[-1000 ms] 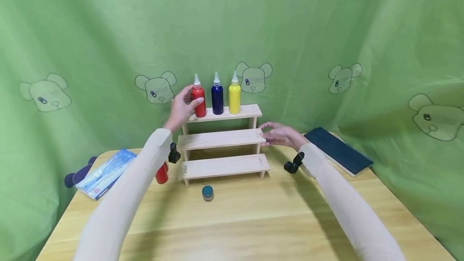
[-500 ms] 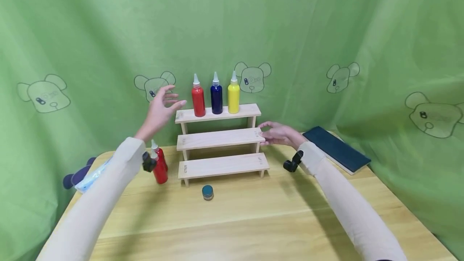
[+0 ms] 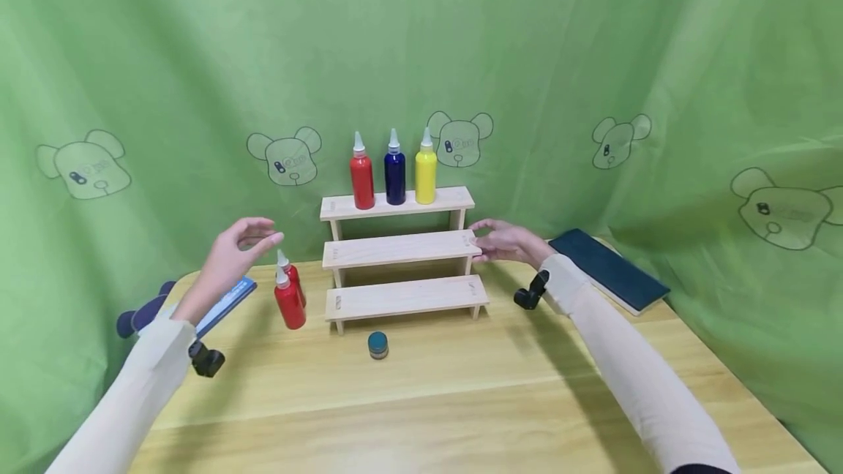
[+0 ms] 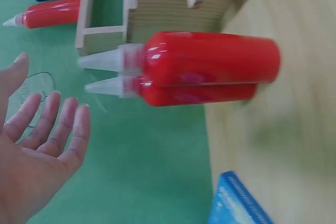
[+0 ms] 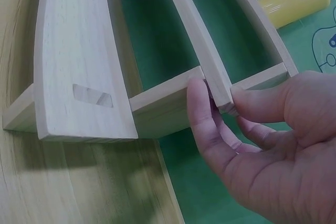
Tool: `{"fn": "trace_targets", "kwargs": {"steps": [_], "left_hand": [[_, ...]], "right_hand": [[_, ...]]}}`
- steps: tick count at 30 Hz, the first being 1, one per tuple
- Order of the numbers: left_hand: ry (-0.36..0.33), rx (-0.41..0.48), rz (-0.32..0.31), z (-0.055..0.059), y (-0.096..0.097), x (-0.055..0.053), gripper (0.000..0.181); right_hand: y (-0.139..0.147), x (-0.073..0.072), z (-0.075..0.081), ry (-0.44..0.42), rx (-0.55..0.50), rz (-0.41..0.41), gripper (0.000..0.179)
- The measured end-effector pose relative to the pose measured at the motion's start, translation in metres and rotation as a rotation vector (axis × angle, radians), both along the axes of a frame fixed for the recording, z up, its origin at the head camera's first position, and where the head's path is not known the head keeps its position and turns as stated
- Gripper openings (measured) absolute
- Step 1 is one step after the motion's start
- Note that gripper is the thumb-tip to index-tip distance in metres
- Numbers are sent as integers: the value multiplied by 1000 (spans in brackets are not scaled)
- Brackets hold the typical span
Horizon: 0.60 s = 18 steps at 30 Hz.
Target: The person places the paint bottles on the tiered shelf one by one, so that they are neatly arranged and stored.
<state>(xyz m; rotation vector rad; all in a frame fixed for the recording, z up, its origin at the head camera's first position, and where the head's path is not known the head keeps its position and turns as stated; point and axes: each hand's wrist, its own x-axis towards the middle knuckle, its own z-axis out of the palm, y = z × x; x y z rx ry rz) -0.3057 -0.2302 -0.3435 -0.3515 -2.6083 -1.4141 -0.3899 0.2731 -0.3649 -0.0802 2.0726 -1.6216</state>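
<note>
A three-step wooden display stand (image 3: 398,249) stands on the table. On its top step are a red paint bottle (image 3: 362,183), a dark blue bottle (image 3: 394,178) and a yellow bottle (image 3: 425,177), all upright with pointed white nozzles. My right hand (image 3: 508,242) pinches the right end of the middle step between thumb and fingers, plain in the right wrist view. Left of the stand, two more red bottles (image 4: 210,56) stand close together on the table. My left hand (image 3: 232,254) is up beside their nozzles, fingers spread and holding nothing.
A small jar with a teal lid (image 3: 378,344) sits before the stand. On the left lies a blue packet (image 3: 227,304), partly behind the left arm, near a purple object (image 3: 146,313). A dark flat book (image 3: 609,269) lies at the right; green curtain hangs behind.
My left hand has let go of the red bottle on the top step and moved left and down toward the two red bottles on the table. My right hand keeps its hold.
</note>
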Motion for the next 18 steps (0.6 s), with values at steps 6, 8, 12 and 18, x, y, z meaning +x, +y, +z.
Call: {"fn": "trace_targets", "kwargs": {"steps": [6,8,12,18], "left_hand": [[39,71,52,-21,3,11,44],[43,81,62,-30,5,14,42],[52,48,83,-47,6,19,43],[65,10,87,-60,4,25,50]], "right_hand": [[2,-3,-4,-12,-37,-13,61],[4,-3,-7,-26,-44,-17,61],[4,-2,-10,-36,-48,-17,61],[4,-2,-6,-19,-47,-10,59]]}}
